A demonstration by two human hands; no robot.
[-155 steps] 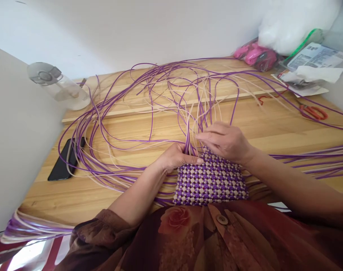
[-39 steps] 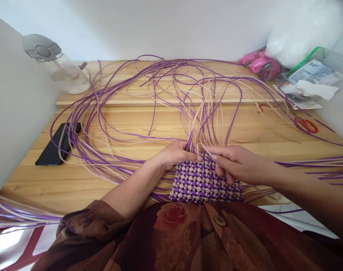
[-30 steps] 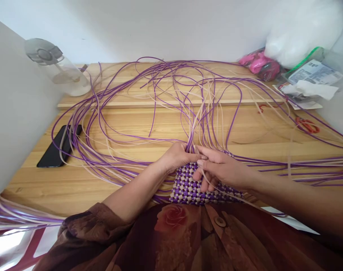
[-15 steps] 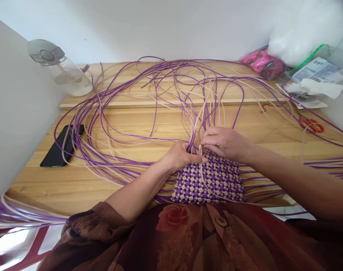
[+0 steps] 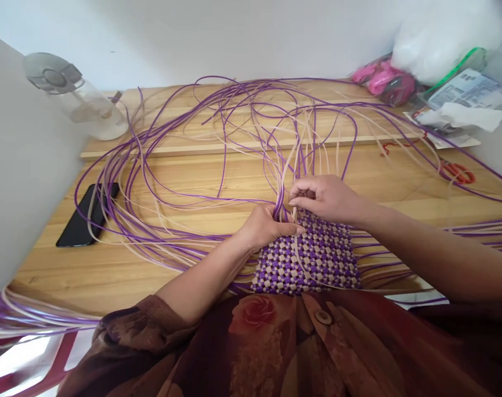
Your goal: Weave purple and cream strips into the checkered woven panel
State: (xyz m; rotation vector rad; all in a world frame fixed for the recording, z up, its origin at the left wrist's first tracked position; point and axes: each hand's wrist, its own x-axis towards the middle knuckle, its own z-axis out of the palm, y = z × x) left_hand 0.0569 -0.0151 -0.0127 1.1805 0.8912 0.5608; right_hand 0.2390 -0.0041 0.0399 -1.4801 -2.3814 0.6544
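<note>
A woven mat of purple and beige strands [image 5: 313, 259] lies at the table's front edge, against my shirt. My left hand [image 5: 264, 227] grips its far left edge, thumb on top, with purple and beige strands rising beside the thumb. At the far edge of the weave, my right hand [image 5: 323, 198] pinches a beige strand [image 5: 294, 212] between thumb and forefinger. One loose beige strand [image 5: 299, 262] curves down across the face of the weave. Long loose strands [image 5: 135, 143] fan out from the weave across the table. My fingers hide part of the far edge.
A black phone [image 5: 78, 223] lies under strands on the left, with a clear bottle [image 5: 96, 110] behind it. Orange-handled scissors [image 5: 460, 172] lie at right. Beyond them are bagged papers [image 5: 468, 96] and a pink bundle [image 5: 385, 80]. A raised ledge [image 5: 185, 150] crosses the back.
My right hand has lifted slightly and shifted a little left, its fingers now more curled around the beige strand. My left hand keeps its hold. The view has shifted slightly.
</note>
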